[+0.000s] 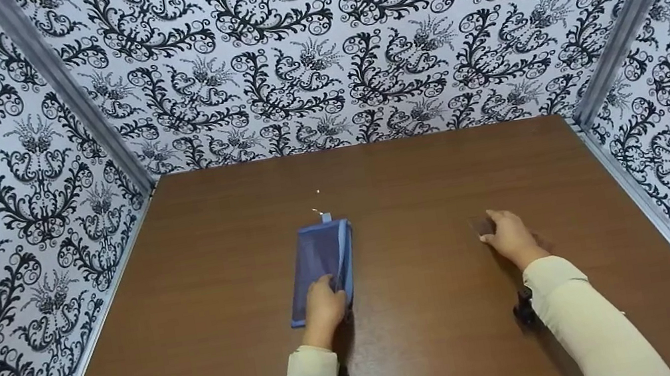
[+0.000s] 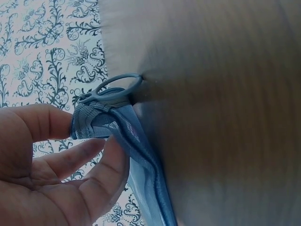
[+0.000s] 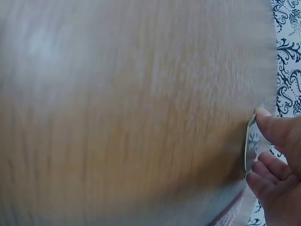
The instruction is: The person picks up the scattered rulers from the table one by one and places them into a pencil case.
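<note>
A blue zip pouch [image 1: 318,251] with a see-through mesh face lies left of centre on the brown table. My left hand [image 1: 325,307] pinches its near end between thumb and fingers. In the left wrist view, a ring-shaped zip pull [image 2: 117,76] sticks out at that end, beside the blue zip edge [image 2: 153,172]. Over the table to the right, my right hand [image 1: 511,237] holds a thin, clear flat piece [image 3: 250,146] between thumb and fingertips. Its whole shape is hidden by the hand; a reddish edge [image 3: 228,212] shows lower down in the right wrist view.
Patterned black-and-white walls [image 1: 316,70] close in the table [image 1: 399,171] at the back and both sides, with metal strips along the edges. A small light tab [image 1: 326,217] juts from the pouch's far end. Tiny pale specks lie beyond it.
</note>
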Demonstrator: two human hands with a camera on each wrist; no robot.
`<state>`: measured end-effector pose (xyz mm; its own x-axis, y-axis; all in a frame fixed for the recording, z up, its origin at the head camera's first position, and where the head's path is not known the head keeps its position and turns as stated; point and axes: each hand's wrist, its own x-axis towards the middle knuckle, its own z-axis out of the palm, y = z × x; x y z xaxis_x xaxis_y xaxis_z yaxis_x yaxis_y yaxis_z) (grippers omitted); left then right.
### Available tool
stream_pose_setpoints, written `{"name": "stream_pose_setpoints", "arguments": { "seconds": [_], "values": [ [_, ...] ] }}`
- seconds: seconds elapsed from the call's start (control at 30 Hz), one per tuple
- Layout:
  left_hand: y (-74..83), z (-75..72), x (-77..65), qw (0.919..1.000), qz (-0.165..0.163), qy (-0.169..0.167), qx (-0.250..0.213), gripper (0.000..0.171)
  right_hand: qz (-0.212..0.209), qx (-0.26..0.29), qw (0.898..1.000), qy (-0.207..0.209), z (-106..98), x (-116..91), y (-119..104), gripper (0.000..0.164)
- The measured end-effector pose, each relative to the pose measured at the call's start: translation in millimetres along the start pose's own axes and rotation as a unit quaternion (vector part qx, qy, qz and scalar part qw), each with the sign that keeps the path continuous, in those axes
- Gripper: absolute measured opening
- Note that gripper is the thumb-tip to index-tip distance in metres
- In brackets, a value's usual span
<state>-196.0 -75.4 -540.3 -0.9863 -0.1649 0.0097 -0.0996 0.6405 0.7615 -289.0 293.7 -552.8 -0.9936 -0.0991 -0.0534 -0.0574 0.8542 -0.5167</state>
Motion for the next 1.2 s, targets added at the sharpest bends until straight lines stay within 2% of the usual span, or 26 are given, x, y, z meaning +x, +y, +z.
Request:
{"name": "stream_pose_setpoints", "arguments": {
  "seconds": [0.3,0.6,0.93,1.2],
  "values": [
    [0.4,-1.4,0.2,0.9997,-0.016,-0.018,0.000,0.043,0.006,-0.022,1.000,-0.001,-2.2,1.0,-4.4,0.061],
    [0.5,-0.6,0.4,0.9999,-0.009,-0.011,0.001,0.041,0.004,-0.024,1.000,0.002,-1.9,2.9,-4.0,0.061],
    [0.5,-1.0,1.0,1.0000,0.001,-0.006,-0.003,0.041,0.014,0.024,1.000,0.009,-3.3,4.2,-3.9,0.063],
    [0.1,-0.2,1.4,0.9999,-0.006,-0.008,-0.003,0.043,0.015,0.031,0.998,0.046,-0.7,4.5,-5.3,0.059]
  ]
}}
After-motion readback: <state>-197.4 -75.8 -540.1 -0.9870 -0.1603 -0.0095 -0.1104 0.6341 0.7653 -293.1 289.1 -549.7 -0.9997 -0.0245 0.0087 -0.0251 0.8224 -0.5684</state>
